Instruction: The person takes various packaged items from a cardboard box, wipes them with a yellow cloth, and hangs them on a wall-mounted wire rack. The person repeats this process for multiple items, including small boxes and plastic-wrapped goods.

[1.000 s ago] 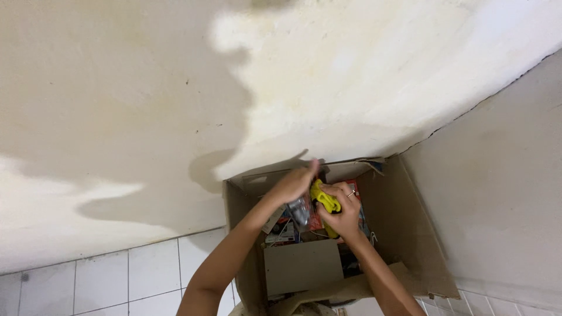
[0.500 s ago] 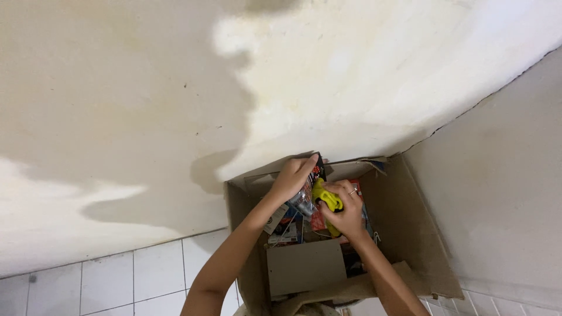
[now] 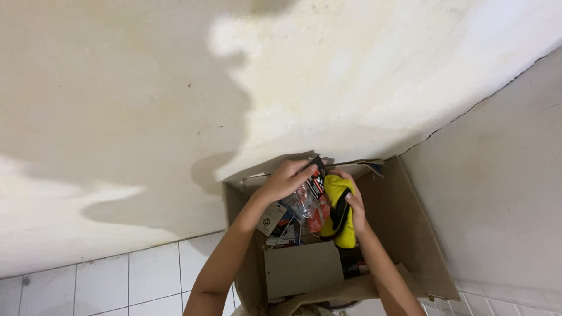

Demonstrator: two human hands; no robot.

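The right hand (image 3: 355, 206) gripped the yellow tool (image 3: 341, 210), its length running toward the person; just beside it, the left hand (image 3: 285, 179) pinched a clear packet (image 3: 304, 198) (probably hardware).

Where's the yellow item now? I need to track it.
In the head view, the yellow and black item is in the right hand, over the open cardboard box, beside the clear packet.

Open brown cardboard box (image 3: 410, 234) in the floor corner, against both walls. At its far edge, clear plastic packet (image 3: 304, 196) with black-and-red header card, pinched by left hand (image 3: 285, 178). Beside it, toward the right wall, yellow-and-black package (image 3: 341, 212) under right hand (image 3: 355, 206). White tag with round dark mark (image 3: 270, 219) by left wall. Plain grey-brown carton (image 3: 302, 270) at near edge.
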